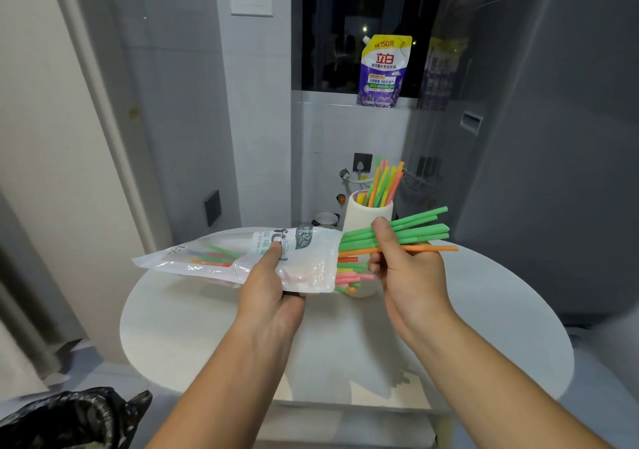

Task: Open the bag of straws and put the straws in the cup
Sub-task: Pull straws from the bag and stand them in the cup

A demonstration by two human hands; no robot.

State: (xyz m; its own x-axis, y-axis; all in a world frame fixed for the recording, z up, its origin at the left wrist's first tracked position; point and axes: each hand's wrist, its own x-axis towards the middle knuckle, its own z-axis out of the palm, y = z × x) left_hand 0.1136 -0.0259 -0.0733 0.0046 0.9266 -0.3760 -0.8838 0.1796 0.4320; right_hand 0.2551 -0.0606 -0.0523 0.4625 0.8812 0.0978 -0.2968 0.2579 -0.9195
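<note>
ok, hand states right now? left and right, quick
Left hand: closed on the straw bag, holding it above the table.
Right hand: closed on a bunch of green and orange straws partly out of the bag's open end.

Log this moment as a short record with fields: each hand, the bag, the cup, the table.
left hand: grips the bag around its middle
right hand: pinches a bunch of green and orange straws at the bag's open end
bag: clear plastic, open, mouth pointing right, loose straws poking out
cup: white, upright on the table, several straws standing in it
table: round, white
</note>
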